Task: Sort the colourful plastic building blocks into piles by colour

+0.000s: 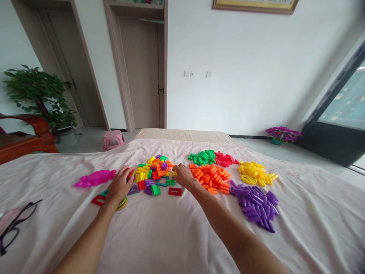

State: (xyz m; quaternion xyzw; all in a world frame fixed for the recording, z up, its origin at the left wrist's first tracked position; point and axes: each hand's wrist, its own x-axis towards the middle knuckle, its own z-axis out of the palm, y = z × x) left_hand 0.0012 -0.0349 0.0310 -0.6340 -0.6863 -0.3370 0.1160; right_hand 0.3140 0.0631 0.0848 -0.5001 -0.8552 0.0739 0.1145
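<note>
My left hand (120, 185) is curled at the left of a mixed heap of coloured plastic pieces (156, 172). Its fingers close on a red plastic piece (130, 174), with a bit of yellow beside it. At the heap's right side my right hand (184, 176) has its fingertips bent down around a yellow plastic piece (174, 173), partly covered by the fingers. Flat frame shapes lie around: a red rectangle (175, 191), a purple triangle (133, 190), a teal square (161, 182). More frames, red (98, 200) and yellow (122, 204), are beside my left wrist.
Sorted piles lie to the right: green (205, 156), red (225, 159), orange (212, 176), yellow (255, 173) and purple (258, 205). A magenta candy-shaped tray (95, 178) and eyeglasses (17, 224) are on the left of the cloth-covered table (171, 243). A pink stool (113, 139) stands behind.
</note>
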